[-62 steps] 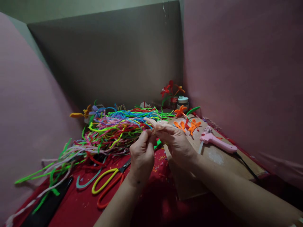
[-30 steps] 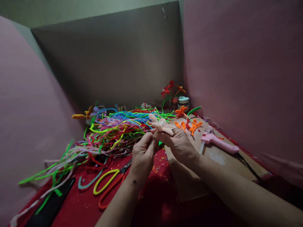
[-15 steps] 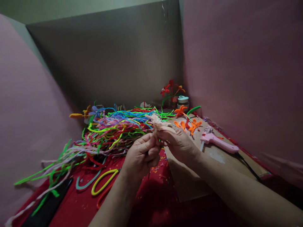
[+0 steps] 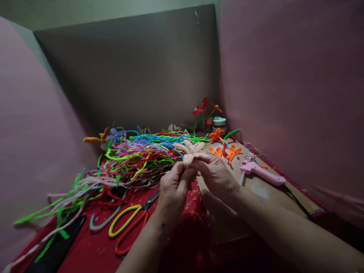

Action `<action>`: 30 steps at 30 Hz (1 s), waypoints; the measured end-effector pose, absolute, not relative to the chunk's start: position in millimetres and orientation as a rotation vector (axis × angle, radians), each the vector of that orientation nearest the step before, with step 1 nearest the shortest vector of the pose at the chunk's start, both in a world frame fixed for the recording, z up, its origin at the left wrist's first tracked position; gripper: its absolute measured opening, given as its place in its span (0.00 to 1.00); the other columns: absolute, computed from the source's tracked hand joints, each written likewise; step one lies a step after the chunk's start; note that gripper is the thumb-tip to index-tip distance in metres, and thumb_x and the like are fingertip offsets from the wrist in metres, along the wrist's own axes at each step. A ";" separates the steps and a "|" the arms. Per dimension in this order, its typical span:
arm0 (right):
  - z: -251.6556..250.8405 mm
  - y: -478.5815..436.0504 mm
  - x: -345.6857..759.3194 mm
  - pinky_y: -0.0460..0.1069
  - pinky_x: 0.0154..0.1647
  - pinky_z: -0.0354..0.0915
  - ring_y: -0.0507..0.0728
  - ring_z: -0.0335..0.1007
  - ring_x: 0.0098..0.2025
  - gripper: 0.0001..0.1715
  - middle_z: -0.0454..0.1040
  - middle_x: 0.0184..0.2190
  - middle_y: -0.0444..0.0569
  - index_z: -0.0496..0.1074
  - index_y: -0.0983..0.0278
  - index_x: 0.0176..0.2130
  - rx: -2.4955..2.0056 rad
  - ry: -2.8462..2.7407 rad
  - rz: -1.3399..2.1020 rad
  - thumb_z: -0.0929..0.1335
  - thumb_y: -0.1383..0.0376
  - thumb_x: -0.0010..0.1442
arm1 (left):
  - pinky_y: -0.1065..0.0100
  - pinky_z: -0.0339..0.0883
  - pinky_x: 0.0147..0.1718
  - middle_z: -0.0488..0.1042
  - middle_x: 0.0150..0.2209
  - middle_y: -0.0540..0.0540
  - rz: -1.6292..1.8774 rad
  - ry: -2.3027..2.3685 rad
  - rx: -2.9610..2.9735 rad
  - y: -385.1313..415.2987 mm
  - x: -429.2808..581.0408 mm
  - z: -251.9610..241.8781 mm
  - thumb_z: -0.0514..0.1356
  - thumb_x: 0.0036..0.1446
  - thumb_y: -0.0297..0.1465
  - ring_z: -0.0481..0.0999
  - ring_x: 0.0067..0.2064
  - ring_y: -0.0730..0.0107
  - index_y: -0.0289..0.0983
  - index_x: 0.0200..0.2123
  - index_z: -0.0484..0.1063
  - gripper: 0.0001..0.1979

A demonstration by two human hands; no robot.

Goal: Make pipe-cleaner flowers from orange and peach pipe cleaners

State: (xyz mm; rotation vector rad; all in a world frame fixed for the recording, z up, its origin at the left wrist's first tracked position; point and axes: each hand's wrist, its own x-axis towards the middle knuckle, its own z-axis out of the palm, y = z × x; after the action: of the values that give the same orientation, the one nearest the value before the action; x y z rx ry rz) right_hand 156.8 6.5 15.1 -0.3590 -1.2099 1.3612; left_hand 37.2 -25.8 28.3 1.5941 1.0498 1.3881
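Observation:
A pale pink flower of fuzzy stems [image 4: 188, 158] is held up between both hands, its petals spread out above the fingers. My left hand [image 4: 174, 185] is closed round the flower's base, with thumb and forefinger pressed together. My right hand [image 4: 216, 176] pinches the flower from the right side, its fingertips touching those of my left hand. The flower's lower part is hidden by the fingers. Behind it and to the left lies a big heap of coloured pipe cleaners [image 4: 142, 151].
Scissors with yellow and red handles [image 4: 139, 207] lie left of my left forearm. A pink glue gun [image 4: 263, 172] and orange flower pieces [image 4: 233, 152] rest on a brown board [image 4: 295, 199]. A lidded jar [image 4: 219, 124] and red flowers [image 4: 198, 110] stand behind.
The flower has turned, so its petals now fan out more visibly. My left hand has shifted slightly right and tilted more upright, uncovering more of the scissors.

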 end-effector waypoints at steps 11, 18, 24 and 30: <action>18.5 3.3 164.2 0.55 0.48 0.59 0.56 0.64 0.41 0.08 0.71 0.34 0.46 0.78 0.55 0.32 -0.433 -1.481 0.612 0.68 0.64 0.58 | 0.72 0.63 0.32 0.73 0.29 0.48 1.447 0.924 1.302 -23.5 11.7 53.7 0.63 0.51 0.36 0.70 0.29 0.74 0.35 0.33 0.73 0.11; 18.6 -2.3 165.2 0.56 0.47 0.58 0.57 0.64 0.40 0.08 0.72 0.33 0.45 0.76 0.56 0.31 -0.492 -1.550 0.538 0.67 0.65 0.59 | 0.75 0.51 0.20 0.63 0.17 0.51 1.129 0.857 1.367 -30.7 10.4 54.3 0.63 0.50 0.39 0.58 0.20 0.80 0.32 0.19 0.69 0.17; 17.7 -4.3 162.4 0.54 0.45 0.58 0.56 0.63 0.40 0.09 0.70 0.33 0.45 0.74 0.58 0.28 -0.510 -1.503 0.548 0.67 0.66 0.59 | 0.74 0.54 0.24 0.65 0.21 0.51 1.239 1.032 1.583 -33.5 16.1 49.7 0.62 0.52 0.34 0.60 0.24 0.78 0.33 0.21 0.71 0.12; 17.5 -6.6 161.2 0.53 0.44 0.58 0.55 0.64 0.38 0.08 0.71 0.32 0.44 0.72 0.60 0.29 -0.597 -1.503 0.473 0.66 0.67 0.60 | 0.72 0.61 0.30 0.70 0.27 0.50 1.483 1.094 1.555 -32.4 18.0 56.6 0.61 0.52 0.38 0.67 0.30 0.73 0.35 0.31 0.72 0.11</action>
State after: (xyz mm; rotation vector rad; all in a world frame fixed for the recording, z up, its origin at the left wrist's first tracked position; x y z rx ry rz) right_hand 161.2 -6.6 17.5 -0.5974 -1.5034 0.4731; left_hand 18.0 -32.4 56.6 1.5555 1.0936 1.4834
